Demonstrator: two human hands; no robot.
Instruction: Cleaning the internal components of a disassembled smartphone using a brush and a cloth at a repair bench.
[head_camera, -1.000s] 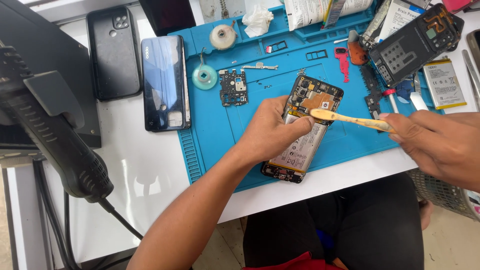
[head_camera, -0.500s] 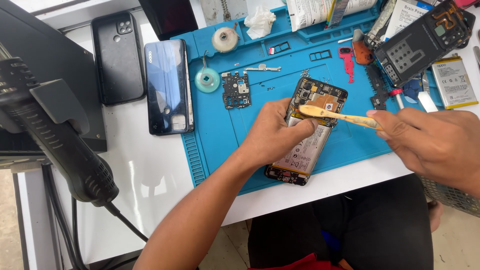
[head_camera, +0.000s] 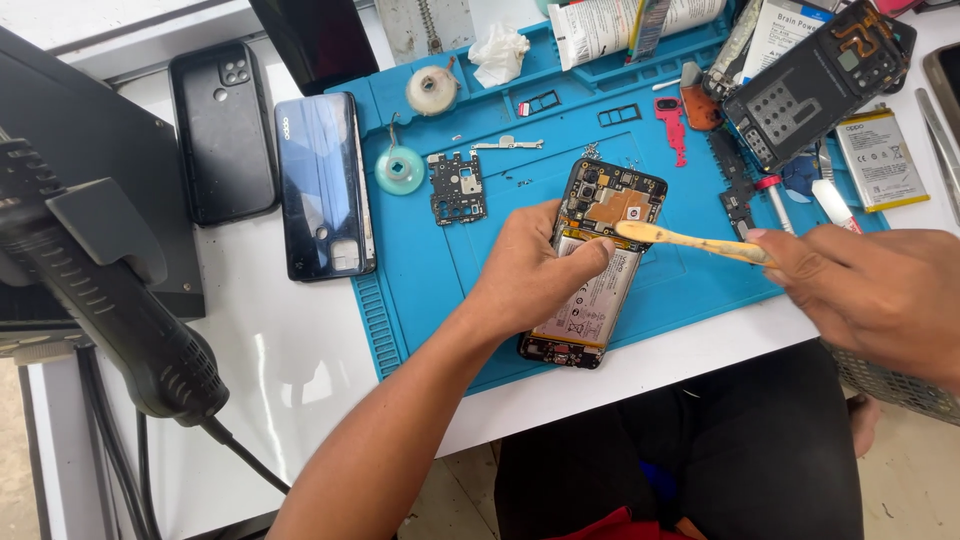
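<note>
Yellowish flat plastic pry stick (head_camera: 690, 240) pinched in my right hand (head_camera: 870, 290); left hand (head_camera: 530, 280) is clamping the opened black phone (head_camera: 595, 265), so I'm levering gently, shallow.

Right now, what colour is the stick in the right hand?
Pale yellowish tan stick, seen best in the head view.

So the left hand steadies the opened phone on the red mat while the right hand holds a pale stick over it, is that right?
Not quite: the mat is blue, not red, as the head view shows. The rest holds: the left hand steadies the opened phone while the right hand holds a pale stick over it.
</note>
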